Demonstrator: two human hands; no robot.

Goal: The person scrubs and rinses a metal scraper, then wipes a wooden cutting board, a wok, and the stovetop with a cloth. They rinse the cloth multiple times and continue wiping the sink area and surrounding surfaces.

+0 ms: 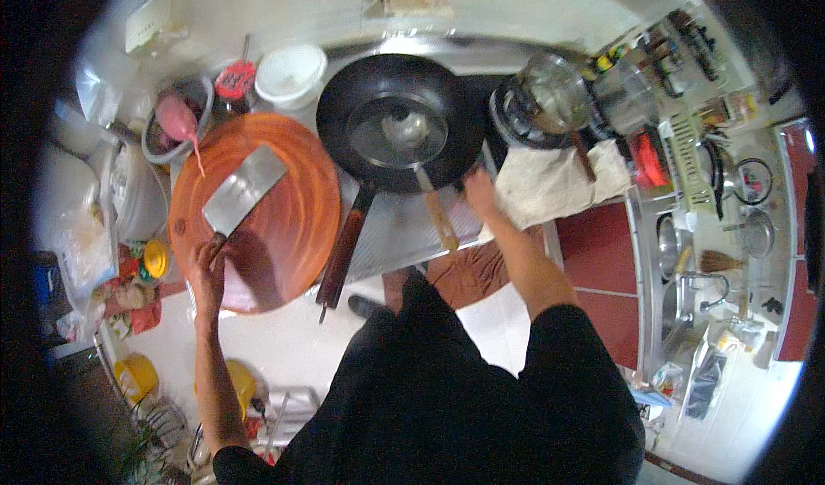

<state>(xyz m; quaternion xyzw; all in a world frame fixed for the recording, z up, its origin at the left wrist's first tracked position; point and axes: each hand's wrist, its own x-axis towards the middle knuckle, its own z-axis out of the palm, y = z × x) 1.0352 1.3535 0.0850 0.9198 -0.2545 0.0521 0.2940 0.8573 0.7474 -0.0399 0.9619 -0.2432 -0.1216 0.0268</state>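
My left hand (209, 269) grips the dark handle of a cleaver (245, 188). Its broad metal blade is over a large round wooden chopping board (303, 227), but I cannot tell whether it touches the wood. My right hand (480, 192) is at the near right rim of a black wok (335, 111), beside a beige cloth (548, 179). Blur hides its fingertips, so any hold is unclear. A round strainer or ladle with a wooden handle (441, 221) rests in the wok. The wok's own long dark handle (345, 246) points towards me, left of the wooden one.
A saucepan (554, 95) stands on the right burner, its handle over the cloth. Behind the board are a white tub (291, 76), a red-topped jar (235, 80) and a grey bin (206, 108) with a pink item (177, 119). Red cabinets (599, 253) and a sink (673, 295) lie right.
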